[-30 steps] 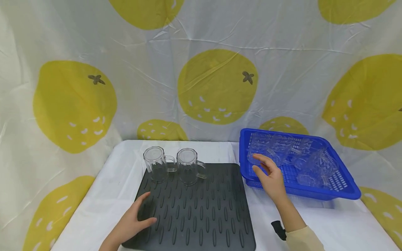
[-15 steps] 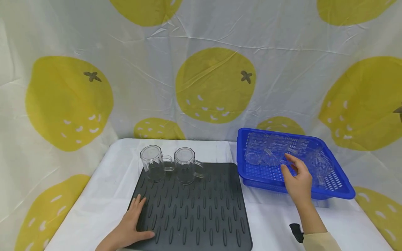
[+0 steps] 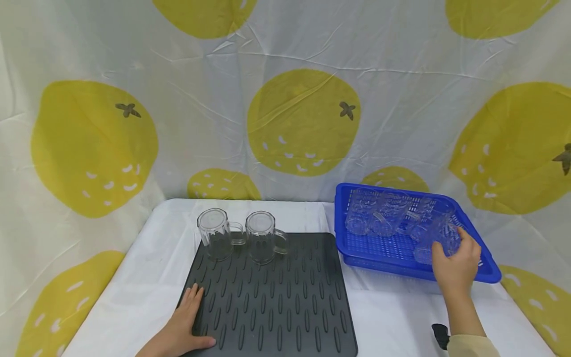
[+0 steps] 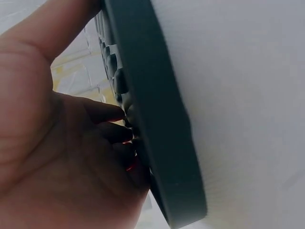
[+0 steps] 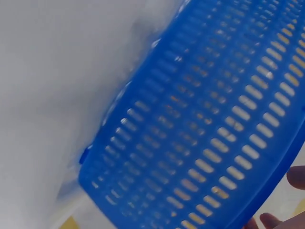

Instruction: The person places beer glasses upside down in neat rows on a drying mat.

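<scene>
A black ridged drying mat (image 3: 272, 302) lies on the table. My left hand (image 3: 176, 325) rests on its left edge with fingers extended and thumb spread; the left wrist view shows the palm beside the mat's edge (image 4: 157, 114). Two clear glass mugs (image 3: 215, 237) stand at the mat's back left, handles to the right. On the right, a blue perforated basket (image 3: 383, 267) contains several glass mugs lying down. My right hand (image 3: 459, 263) is at the rightmost mug (image 3: 441, 233), thumb and fingers on either side of it. Whether they grip it is not clear.
A white cloth (image 3: 379, 317) covers the table. Behind it hangs a lemon-print curtain (image 3: 303, 124). The basket's rim (image 5: 281, 181) rises between the right wrist camera and the mugs. A black strap piece (image 3: 440, 336) shows by the right wrist.
My right hand has moved rightward over the basket, from its left side to the rightmost mug. My left hand has come down onto the mat's left edge.
</scene>
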Available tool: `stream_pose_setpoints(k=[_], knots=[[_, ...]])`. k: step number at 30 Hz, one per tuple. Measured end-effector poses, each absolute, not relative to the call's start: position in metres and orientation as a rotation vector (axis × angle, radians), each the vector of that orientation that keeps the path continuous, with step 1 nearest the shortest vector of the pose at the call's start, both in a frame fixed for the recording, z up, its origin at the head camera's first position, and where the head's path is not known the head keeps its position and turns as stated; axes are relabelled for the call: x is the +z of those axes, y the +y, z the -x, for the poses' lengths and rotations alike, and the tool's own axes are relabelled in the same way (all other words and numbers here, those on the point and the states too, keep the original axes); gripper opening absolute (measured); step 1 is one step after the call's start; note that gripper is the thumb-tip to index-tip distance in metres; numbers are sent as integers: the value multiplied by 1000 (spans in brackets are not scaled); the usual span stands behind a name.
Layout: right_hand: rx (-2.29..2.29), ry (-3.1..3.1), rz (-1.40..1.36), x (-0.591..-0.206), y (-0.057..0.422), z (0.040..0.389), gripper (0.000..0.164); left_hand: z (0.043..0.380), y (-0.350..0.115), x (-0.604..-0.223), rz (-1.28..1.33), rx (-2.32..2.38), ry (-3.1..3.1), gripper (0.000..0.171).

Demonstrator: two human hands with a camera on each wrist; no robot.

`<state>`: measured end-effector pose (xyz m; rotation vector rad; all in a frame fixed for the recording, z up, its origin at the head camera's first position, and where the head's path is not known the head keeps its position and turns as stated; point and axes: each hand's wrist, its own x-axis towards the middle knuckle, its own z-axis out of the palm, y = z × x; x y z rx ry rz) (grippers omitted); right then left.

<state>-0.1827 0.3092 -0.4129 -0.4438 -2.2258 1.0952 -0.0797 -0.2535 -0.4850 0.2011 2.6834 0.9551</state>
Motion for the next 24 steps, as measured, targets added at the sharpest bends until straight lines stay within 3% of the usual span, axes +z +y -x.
stream_pose_setpoints(k=[16,24], knots=[[1125,-2451,672,-413,340,186,84,80,-252,-485,-179,942,2670,124],[1102,-2592,746,-410,341,190,81,81,-252,-485,-184,959,2669,124]])
